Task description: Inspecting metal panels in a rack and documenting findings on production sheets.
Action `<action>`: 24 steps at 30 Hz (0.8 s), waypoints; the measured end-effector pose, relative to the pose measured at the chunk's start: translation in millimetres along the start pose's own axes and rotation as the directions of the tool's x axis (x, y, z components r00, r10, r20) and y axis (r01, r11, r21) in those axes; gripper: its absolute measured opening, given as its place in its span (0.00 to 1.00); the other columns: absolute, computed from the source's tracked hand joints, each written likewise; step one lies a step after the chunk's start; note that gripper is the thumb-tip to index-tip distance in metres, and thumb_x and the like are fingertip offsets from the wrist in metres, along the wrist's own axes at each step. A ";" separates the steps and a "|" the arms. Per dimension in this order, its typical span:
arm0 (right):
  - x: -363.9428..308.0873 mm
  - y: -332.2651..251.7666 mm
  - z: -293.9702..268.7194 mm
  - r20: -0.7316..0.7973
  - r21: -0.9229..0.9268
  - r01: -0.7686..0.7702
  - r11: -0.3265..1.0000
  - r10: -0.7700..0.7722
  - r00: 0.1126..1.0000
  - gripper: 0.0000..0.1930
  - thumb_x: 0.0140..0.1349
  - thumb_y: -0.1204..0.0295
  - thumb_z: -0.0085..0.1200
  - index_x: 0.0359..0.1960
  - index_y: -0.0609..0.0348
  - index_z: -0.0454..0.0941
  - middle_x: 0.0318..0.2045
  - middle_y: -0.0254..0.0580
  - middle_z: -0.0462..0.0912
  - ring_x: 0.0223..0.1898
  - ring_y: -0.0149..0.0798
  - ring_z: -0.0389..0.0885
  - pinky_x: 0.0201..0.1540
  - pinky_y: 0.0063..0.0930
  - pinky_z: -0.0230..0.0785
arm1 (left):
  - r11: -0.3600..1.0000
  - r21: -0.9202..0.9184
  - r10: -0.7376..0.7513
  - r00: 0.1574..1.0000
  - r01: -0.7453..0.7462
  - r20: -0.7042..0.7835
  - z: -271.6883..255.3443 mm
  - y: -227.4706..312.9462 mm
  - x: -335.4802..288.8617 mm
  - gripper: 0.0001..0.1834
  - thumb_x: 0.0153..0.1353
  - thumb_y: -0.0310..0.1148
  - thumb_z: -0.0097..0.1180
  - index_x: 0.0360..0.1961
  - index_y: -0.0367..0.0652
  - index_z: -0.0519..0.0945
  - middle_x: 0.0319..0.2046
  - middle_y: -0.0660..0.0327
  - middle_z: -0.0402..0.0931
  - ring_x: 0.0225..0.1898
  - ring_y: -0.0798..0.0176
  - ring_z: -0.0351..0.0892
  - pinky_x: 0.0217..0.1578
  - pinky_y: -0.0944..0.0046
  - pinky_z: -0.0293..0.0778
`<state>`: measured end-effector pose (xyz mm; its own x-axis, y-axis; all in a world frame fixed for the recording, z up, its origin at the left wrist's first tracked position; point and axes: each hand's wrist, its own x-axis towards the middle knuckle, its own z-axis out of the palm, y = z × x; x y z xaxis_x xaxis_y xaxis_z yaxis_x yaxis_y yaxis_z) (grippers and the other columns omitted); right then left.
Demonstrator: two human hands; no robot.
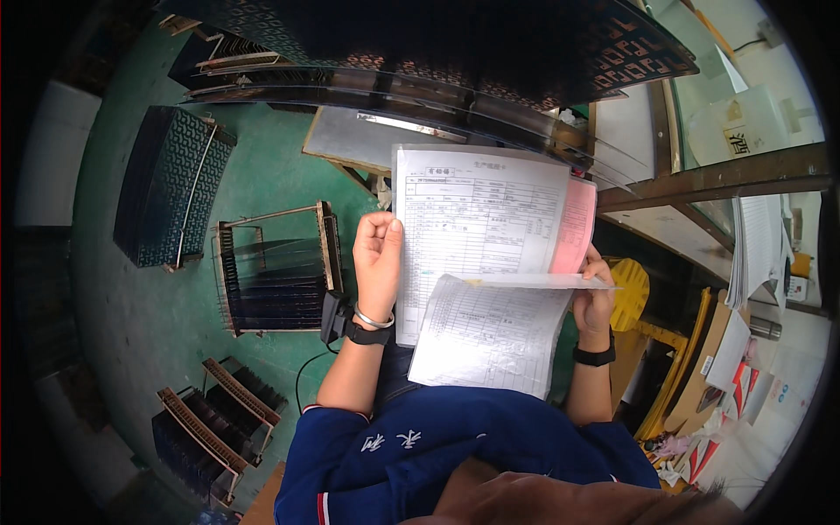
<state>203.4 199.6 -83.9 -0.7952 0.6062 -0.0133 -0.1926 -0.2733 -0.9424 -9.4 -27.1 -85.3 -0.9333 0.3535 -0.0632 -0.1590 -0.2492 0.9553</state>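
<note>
A printed form (490, 210) with a table grid, seemingly in a clear sleeve, is held upright in front of my body. My left hand (378, 254) pinches its left edge between thumb and curled fingers. My right hand (595, 297) is closed on the right side of the papers, some of its fingers behind them. A pink sheet (575, 223) sticks out behind the form on the right. Across the lower part, a second printed sheet (494, 337) in a clear sleeve is folded down toward me and shines with glare. Both wrists wear black bands, the left also a bangle.
Racks of dark panels (276, 271) stand on the green floor to the left. Large dark perforated panels (455, 52) hang or lie ahead, over a grey table (350, 136). On the right are a yellow stool (630, 293), cardboard (696, 367) and a wooden-framed shelf.
</note>
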 end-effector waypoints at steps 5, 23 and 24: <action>-1.2 3.7 -4.3 0.022 0.004 0.020 1.000 -0.020 1.000 0.14 0.60 0.56 0.50 0.25 0.52 0.70 0.58 0.52 0.62 0.54 0.41 0.67 0.56 0.31 0.60 | 1.000 0.015 0.003 1.000 -0.003 -0.004 -4.0 -0.9 -0.1 0.04 0.63 0.29 0.47 0.36 0.40 0.70 0.30 0.69 0.71 0.31 0.79 0.66 0.35 0.78 0.63; -6.2 -1.0 -0.9 -0.002 0.007 0.045 0.999 -0.045 0.999 0.12 0.63 0.61 0.47 0.26 0.55 0.68 0.36 0.40 0.73 0.36 0.31 0.70 0.41 0.21 0.62 | 0.987 -0.047 0.147 0.977 -0.156 -0.155 -106.6 25.0 11.3 0.06 0.64 0.30 0.46 0.39 0.40 0.70 0.36 0.63 0.74 0.38 0.72 0.71 0.43 0.71 0.66; -6.4 -1.6 -0.9 -0.002 -0.015 0.043 0.999 -0.043 0.999 0.13 0.63 0.60 0.47 0.26 0.55 0.67 0.33 0.38 0.72 0.34 0.29 0.69 0.39 0.19 0.61 | 0.983 -0.066 0.161 0.973 -0.173 -0.163 -112.2 28.3 10.8 0.06 0.64 0.30 0.47 0.39 0.40 0.70 0.36 0.63 0.74 0.38 0.72 0.71 0.43 0.70 0.66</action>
<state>209.4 196.8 -82.5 -0.7849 0.6190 0.0262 -0.2180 -0.2363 -0.9469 -60.1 -131.5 -91.3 -0.9866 0.1567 0.0447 -0.0159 -0.3654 0.9307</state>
